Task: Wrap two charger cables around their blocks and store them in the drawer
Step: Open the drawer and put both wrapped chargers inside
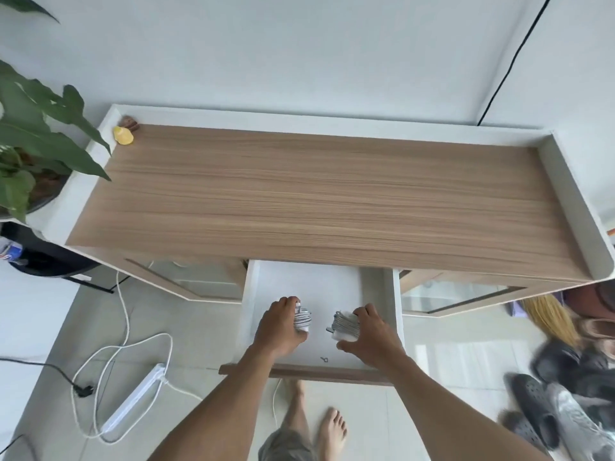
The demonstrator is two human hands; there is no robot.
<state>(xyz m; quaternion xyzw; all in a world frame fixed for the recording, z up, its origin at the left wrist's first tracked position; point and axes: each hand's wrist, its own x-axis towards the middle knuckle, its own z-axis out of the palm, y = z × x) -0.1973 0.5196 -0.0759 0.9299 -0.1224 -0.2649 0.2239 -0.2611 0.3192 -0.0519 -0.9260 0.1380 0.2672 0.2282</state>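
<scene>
The white drawer (316,281) under the wooden desk stands pulled out towards me. Both hands are inside it. My left hand (278,329) grips a white charger block with grey cable wound around it (303,318). My right hand (372,337) holds the second wrapped charger block (344,325), its fingers curled over the far side and the thumb at the near side. The two bundles sit a short gap apart, low over the drawer floor; whether they touch it I cannot tell.
The wooden desk top (316,194) has a raised white rim and a small yellow object (123,135) at its back left corner. A plant (30,138) stands at the left. A power strip (133,400) with cords lies on the floor. Shoes (565,410) lie at the right.
</scene>
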